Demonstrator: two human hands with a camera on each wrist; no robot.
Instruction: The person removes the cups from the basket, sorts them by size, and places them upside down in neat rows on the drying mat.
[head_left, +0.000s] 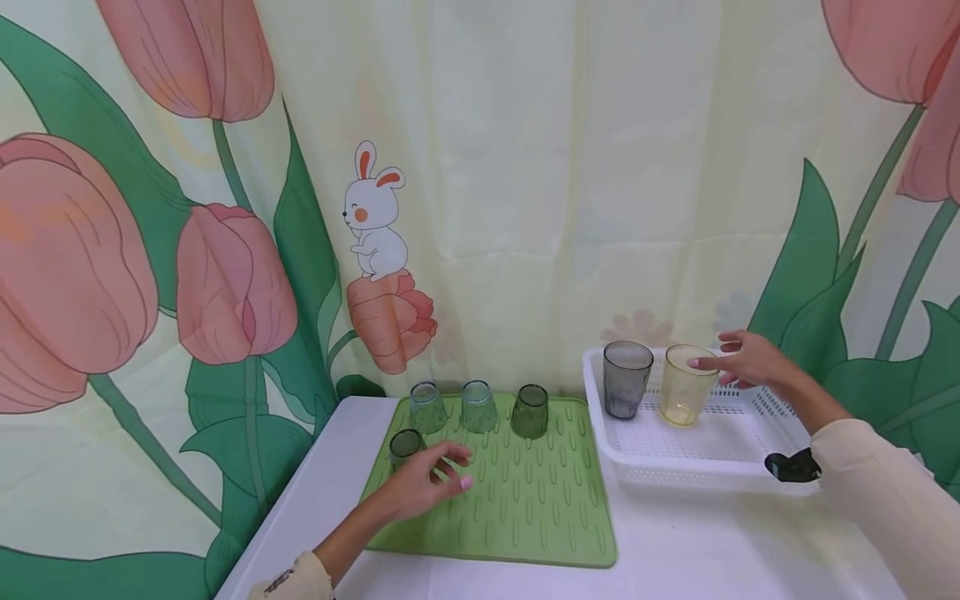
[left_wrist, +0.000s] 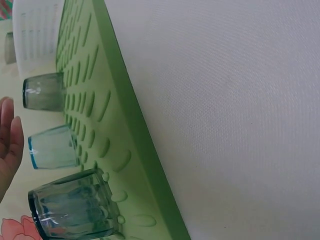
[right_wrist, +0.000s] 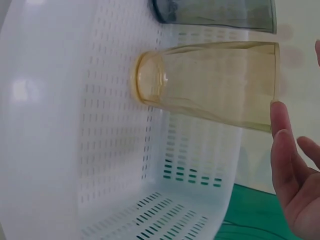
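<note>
A tall yellow glass [head_left: 686, 392] stands upright in the white basket [head_left: 693, 469], beside a tall grey glass [head_left: 627, 387]. My right hand [head_left: 742, 361] is at the yellow glass's rim, its fingers spread and not wrapped round it. In the right wrist view a fingertip [right_wrist: 278, 107] overlaps that rim. Low over the left side of the green mat [head_left: 540, 525], my left hand [head_left: 423, 483] has loosely bent fingers with nothing between them. Just behind it is a small dark glass [head_left: 406, 443], its lower part hidden by the hand.
Along the mat's back edge stand two pale blue-green glasses [head_left: 427, 408] and a dark green glass [head_left: 530, 411]. The mat and the basket sit side by side on a white table [head_left: 675, 542]. A curtain [head_left: 510, 208] printed with tulips and a rabbit hangs behind.
</note>
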